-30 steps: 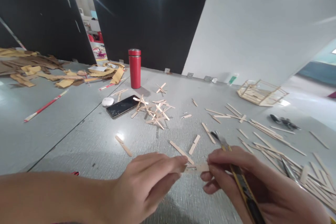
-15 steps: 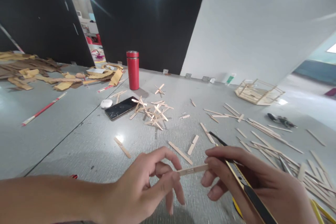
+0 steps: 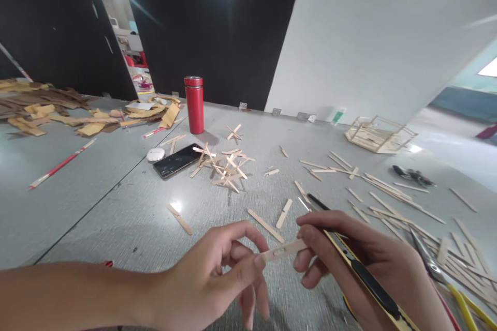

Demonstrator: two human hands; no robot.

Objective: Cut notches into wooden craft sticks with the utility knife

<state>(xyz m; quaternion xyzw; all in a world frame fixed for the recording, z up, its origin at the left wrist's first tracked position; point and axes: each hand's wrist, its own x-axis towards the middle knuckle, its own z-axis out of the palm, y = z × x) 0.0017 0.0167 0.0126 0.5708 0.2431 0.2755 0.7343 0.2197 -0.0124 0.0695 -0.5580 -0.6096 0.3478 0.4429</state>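
Between my two hands a flat wooden craft stick (image 3: pixel 282 252) is held level above the grey table; a small notch or cut mark shows in its middle. My left hand (image 3: pixel 221 274) pinches its left end between thumb and fingers. At the other end, the fingertips of my right hand (image 3: pixel 361 264) touch the stick. That same hand also grips a yellow and black utility knife (image 3: pixel 359 271), which lies slanted across it. Just beyond the hands lie loose craft sticks (image 3: pixel 266 225), one of them notched (image 3: pixel 284 213).
A phone (image 3: pixel 176 160), a white earbud case (image 3: pixel 156 154) and a red bottle (image 3: pixel 194 105) stand behind a heap of sticks (image 3: pixel 229 168). To the right lie many sticks, scissors (image 3: pixel 430 264) and a wooden frame model (image 3: pixel 378 137). Cardboard scraps (image 3: pixel 50 108) sit far left.
My right hand has shifted slightly left and up with the knife. The craft stick has turned so its notched face shows more. The scissors at the right are now more exposed.
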